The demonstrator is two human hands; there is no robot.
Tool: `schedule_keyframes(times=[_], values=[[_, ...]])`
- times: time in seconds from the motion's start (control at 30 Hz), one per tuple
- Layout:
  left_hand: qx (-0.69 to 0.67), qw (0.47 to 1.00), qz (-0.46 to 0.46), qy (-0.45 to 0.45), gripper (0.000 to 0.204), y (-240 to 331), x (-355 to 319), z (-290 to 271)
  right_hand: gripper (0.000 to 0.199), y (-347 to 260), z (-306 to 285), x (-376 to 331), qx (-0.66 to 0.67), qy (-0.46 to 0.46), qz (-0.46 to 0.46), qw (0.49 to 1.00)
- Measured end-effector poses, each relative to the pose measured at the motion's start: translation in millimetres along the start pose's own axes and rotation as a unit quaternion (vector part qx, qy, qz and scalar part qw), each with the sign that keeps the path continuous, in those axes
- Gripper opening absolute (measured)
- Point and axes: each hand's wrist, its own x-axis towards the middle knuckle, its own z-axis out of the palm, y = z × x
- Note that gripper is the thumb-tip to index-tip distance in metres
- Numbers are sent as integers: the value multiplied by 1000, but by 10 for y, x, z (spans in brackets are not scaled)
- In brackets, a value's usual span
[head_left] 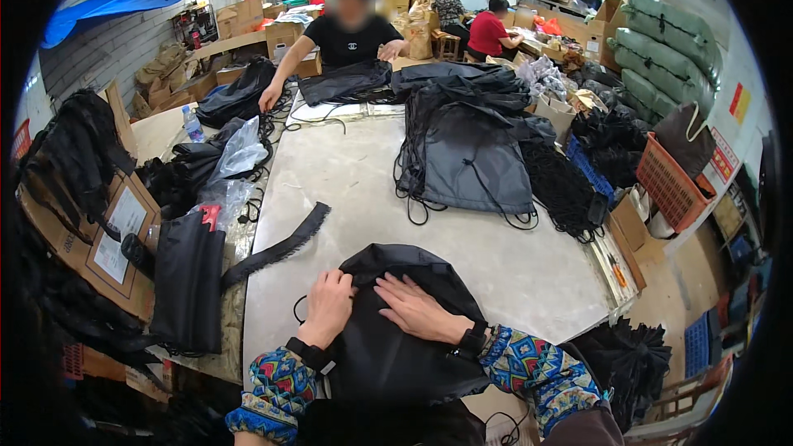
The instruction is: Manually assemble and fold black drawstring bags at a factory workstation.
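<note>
A black drawstring bag [396, 347] lies flat at the near edge of the grey table [347, 190]. My left hand [327, 307] grips the bag's left edge with curled fingers. My right hand [415, 306] rests palm down on the bag's top, fingers spread. Both forearms wear colourful patterned sleeves and dark wristbands. A thin black cord [296, 309] loops out from under the bag beside my left hand.
A pile of dark drawstring bags [475, 157] sits mid-table on the right. A black fringed strip [277, 248] and folded black cloth [188, 281] lie left. Across the table a person in a black shirt [351, 37] handles bags. Cardboard boxes, an orange basket [673, 186] and green sacks surround.
</note>
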Motion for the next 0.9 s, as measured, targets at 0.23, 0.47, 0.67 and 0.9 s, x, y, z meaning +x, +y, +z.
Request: schedule_keyframes(times=[0.23,0.47,0.67,0.9], values=[[-234,938,-253,41,13,-369,-7,-30,82,129,-73,-100,-27,38,211,976],[-133,965,-219,50,17,-323,-26,-13,81,4,-143,-176,-100,-2,267,958],[-139,967,-208,-45,22,-206,11,148,56,-43,-100,-44,-74,-23,-35,996],[-80,948,-301,-71,20,-464,65,68,89,186,-88,-9,-134,-94,219,962]])
